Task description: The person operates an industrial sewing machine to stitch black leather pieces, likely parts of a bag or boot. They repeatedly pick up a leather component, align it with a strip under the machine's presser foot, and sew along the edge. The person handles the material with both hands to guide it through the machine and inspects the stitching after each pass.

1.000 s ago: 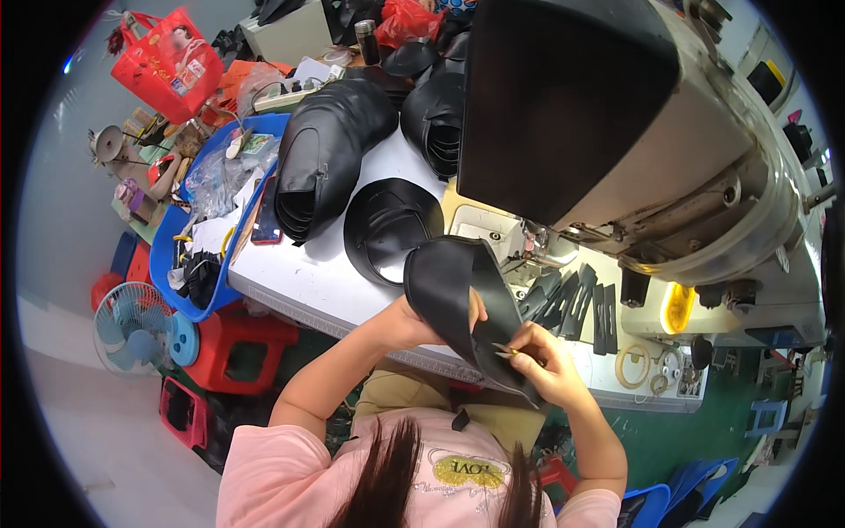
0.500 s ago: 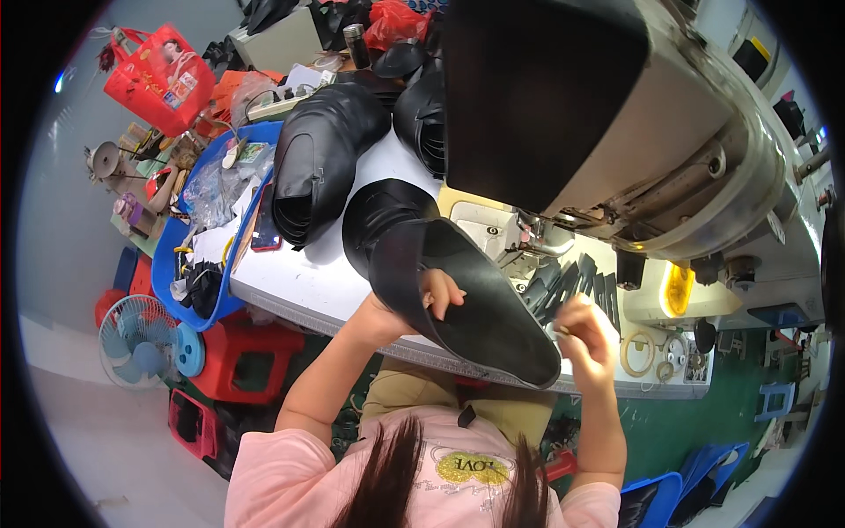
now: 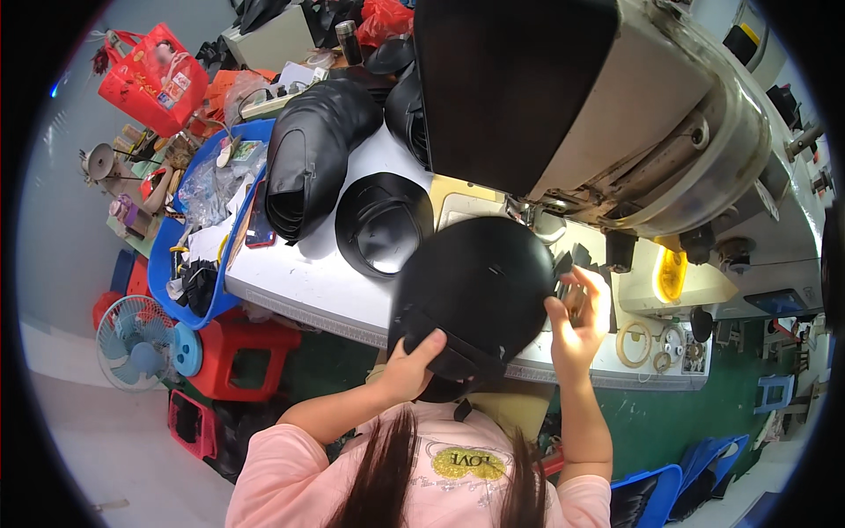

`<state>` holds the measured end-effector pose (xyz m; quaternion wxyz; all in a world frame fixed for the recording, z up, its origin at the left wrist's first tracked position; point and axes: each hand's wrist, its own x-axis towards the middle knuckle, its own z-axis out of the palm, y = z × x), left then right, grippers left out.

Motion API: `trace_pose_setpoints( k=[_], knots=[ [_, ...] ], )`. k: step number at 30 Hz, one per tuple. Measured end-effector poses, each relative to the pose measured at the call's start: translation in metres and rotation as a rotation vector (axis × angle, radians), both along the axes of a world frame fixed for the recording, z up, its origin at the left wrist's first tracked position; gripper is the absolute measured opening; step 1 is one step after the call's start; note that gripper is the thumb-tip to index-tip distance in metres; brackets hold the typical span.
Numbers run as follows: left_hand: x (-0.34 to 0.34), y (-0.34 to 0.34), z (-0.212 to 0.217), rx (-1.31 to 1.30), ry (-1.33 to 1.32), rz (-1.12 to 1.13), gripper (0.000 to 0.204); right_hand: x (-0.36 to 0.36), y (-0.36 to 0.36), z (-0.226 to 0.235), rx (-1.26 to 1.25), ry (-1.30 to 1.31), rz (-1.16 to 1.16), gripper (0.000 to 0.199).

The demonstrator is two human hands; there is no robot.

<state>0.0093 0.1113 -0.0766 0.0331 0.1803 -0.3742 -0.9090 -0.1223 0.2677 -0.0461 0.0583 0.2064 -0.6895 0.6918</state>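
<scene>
A curved, smooth black leather-like piece (image 3: 480, 282) is held up in front of me, above the table's front edge. My left hand (image 3: 412, 363) grips its lower left edge, thumb on top and the other fingers hidden beneath. Close by its right edge is my right hand (image 3: 578, 321), raised, fingers bent and thumb apart from them. Small black strips (image 3: 581, 257) lie in a pile just behind those fingertips; I see none clearly held. A round stack of black pieces (image 3: 385, 224) rests on the white table (image 3: 308, 286), left of the held piece.
A large sewing machine (image 3: 634, 114) overhangs the right side. Rolled black pieces (image 3: 308, 167) lie at the back left, beside a phone (image 3: 260, 220) and a cluttered blue tray (image 3: 163, 264). Red stools (image 3: 224, 352) and a fan (image 3: 136, 339) stand below left.
The black piece has turned over, from its hollow inner side to its smooth rounded side, and come off the round stack. My right hand has risen slightly; my view has shifted a little.
</scene>
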Motion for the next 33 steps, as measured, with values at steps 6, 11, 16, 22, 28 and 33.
trace_pose_setpoints(
  k=[6,11,16,22,28,33],
  knots=[
    [-0.005,0.0,0.012,0.025,0.167,0.277,0.037,0.033,-0.001,-0.004,0.047,-0.003,0.285,0.008],
    [-0.008,0.004,0.005,0.007,0.169,0.234,0.039,0.044,-0.01,-0.006,-0.036,-0.296,0.346,0.004],
    [-0.009,0.006,0.006,-0.04,0.127,0.176,0.044,0.041,-0.015,-0.007,0.009,-0.339,0.308,0.006],
    [-0.011,0.008,0.008,-0.031,0.132,0.193,0.045,0.039,-0.017,-0.011,0.023,-0.385,0.277,0.009],
    [-0.009,0.0,0.006,0.033,0.159,0.124,0.038,0.032,-0.023,-0.017,-0.02,-0.302,0.146,0.029],
    [-0.006,0.003,0.007,0.208,0.099,0.091,0.04,0.016,-0.01,-0.023,-0.265,-0.837,0.557,0.066]
  ],
)
